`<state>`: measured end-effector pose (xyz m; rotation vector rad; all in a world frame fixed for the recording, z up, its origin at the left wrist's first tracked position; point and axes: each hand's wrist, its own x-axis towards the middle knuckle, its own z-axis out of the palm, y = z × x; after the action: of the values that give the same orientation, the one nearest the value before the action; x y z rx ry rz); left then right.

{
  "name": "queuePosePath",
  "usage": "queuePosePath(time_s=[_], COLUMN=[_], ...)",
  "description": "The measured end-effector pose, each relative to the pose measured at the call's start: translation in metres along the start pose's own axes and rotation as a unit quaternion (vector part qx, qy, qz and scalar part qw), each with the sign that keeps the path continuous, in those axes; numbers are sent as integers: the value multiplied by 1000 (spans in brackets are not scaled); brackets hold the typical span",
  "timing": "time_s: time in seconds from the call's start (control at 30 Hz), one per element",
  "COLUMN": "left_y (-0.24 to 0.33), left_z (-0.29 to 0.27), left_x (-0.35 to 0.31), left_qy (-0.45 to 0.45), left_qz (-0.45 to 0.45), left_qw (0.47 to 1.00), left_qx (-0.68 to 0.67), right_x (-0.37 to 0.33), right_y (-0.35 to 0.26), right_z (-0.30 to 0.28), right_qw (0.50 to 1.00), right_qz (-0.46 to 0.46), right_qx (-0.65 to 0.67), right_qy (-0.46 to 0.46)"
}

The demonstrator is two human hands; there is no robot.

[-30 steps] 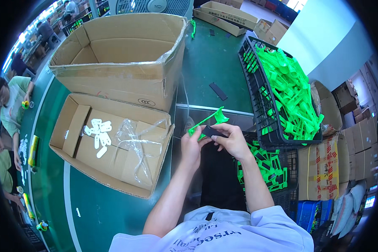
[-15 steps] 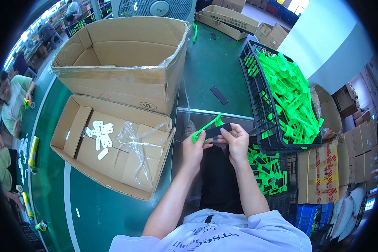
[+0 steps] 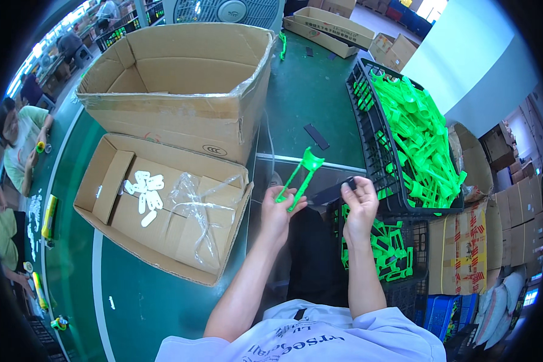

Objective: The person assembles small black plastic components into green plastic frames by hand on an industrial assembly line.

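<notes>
My left hand [image 3: 276, 212] holds a bright green plastic frame [image 3: 309, 161], its two long arms running down into my fingers and its broad curved end pointing away from me. My right hand [image 3: 361, 202] pinches a flat black strip [image 3: 327, 194] between thumb and fingers. The strip slants toward the left hand, apart from the green frame. Just below the right hand, a lower black crate holds many green pieces [image 3: 392, 250], several with black inserts. Another dark strip [image 3: 316, 137] lies on the green table beyond my hands.
A black crate [image 3: 368, 136] heaped with green parts [image 3: 419, 133] stands at the right. On the left are a shallow carton [image 3: 214, 274] with white pieces [image 3: 145, 192] and clear plastic, and a taller carton [image 3: 175, 114]. A fan [image 3: 229, 12] stands behind. Co-workers sit at far left.
My hands have moved apart. The black strip has come away from the green frame with my right hand, to the right, while the frame has tilted upright in my left.
</notes>
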<state>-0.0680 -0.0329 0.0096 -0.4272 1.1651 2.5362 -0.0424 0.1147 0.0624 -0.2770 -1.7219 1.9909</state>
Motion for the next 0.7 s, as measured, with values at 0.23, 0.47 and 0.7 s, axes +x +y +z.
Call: queuePosePath(time_s=[0.23, 0.47, 0.7], left_y=[-15, 5, 1], left_z=[6, -11, -3], left_x=[-4, -6, -11], left_qy=[-213, -346, -340], left_qz=[-54, -24, -194], left_qw=[950, 921, 917], left_qx=[223, 178, 74], right_x=[16, 50, 48], right_y=[32, -29, -48], right_z=[14, -37, -33], right_qw=[984, 871, 685], right_qz=[83, 140, 92], right_qx=[152, -137, -317], right_qy=[-46, -452, -649])
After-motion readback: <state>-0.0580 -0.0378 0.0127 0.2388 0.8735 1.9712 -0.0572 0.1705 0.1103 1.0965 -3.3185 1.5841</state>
